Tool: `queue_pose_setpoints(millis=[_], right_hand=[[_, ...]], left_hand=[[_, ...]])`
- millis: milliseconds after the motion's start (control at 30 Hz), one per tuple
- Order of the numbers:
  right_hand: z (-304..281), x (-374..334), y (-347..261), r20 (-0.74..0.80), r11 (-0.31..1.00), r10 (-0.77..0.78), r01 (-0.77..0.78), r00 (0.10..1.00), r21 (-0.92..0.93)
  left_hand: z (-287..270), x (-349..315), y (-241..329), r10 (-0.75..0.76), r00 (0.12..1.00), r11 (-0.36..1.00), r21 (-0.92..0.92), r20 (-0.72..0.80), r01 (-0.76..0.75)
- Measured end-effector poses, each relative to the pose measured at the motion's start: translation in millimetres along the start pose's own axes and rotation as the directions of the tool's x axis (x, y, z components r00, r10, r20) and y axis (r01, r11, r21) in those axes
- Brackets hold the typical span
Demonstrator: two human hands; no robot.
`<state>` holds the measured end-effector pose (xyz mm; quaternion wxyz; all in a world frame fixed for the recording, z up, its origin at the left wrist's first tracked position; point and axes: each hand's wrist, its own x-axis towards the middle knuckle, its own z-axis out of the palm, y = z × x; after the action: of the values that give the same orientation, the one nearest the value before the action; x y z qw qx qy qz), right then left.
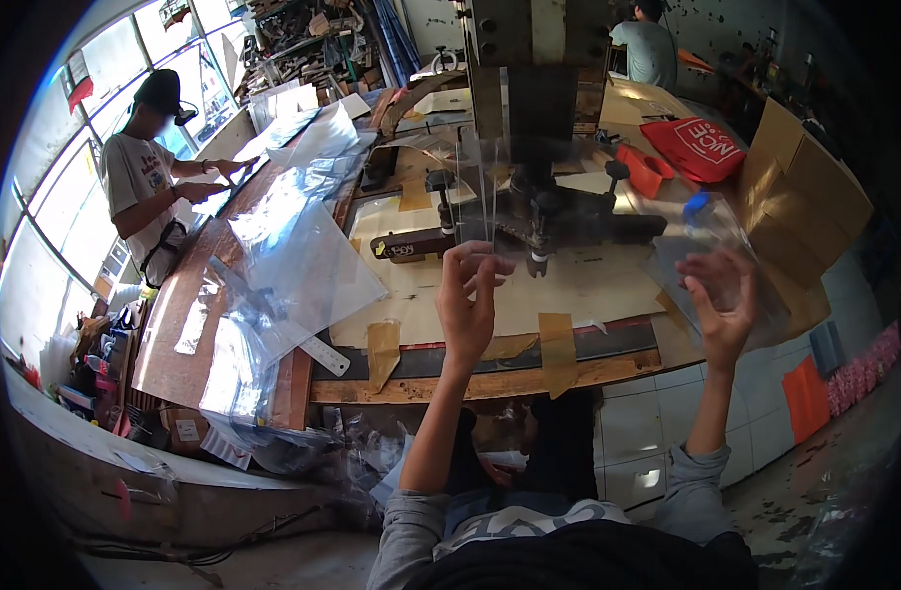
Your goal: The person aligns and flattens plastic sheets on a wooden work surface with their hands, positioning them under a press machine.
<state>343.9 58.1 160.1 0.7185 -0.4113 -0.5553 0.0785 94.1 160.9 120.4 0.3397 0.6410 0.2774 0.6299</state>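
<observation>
pinching clear plastic point(487, 192) upright in left hand point(473, 295), probably against flopping, near the press point(539, 113). holding right hand point(721, 300) curled by a clear sheet point(671, 264); cannot tell if gripping.

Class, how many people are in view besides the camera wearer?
2: one person at left, near the windows; another person at the back, right of centre. Others may be hidden.

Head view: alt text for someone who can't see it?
Left hand and right hand raised at a bench before a machine; whether they grip anything is unclear. Clear sheets lie left, a co-worker beyond.
</observation>
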Motion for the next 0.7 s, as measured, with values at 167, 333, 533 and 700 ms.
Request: queue_pose_setpoints(millis=[167, 333, 533, 700], right_hand=[[-13, -1, 4, -0.032, 0.994, 0.104, -0.104, 0.994, 0.022], [-6, -14, 21, -0.046, 0.999, 0.044, -0.044, 0.998, -0.003], [3, -17, 19, -0.147, 1.0, 0.014, -0.015, 0.989, -0.008], [-10, 7, 25, -0.147, 0.995, 0.058, -0.069, 0.987, -0.067]], left_hand=[[13, 13, 20, 0.053, 0.999, 0.984, -0.168, -0.012, -0.054], [12, 6, 3, -0.025, 0.998, 0.992, -0.119, 0.064, 0.033], [15, 6, -2, -0.029, 0.997, 0.994, -0.105, 0.074, 0.037], [12, 14, -2, -0.086, 0.989, 0.963, -0.246, 0.117, 0.113]])
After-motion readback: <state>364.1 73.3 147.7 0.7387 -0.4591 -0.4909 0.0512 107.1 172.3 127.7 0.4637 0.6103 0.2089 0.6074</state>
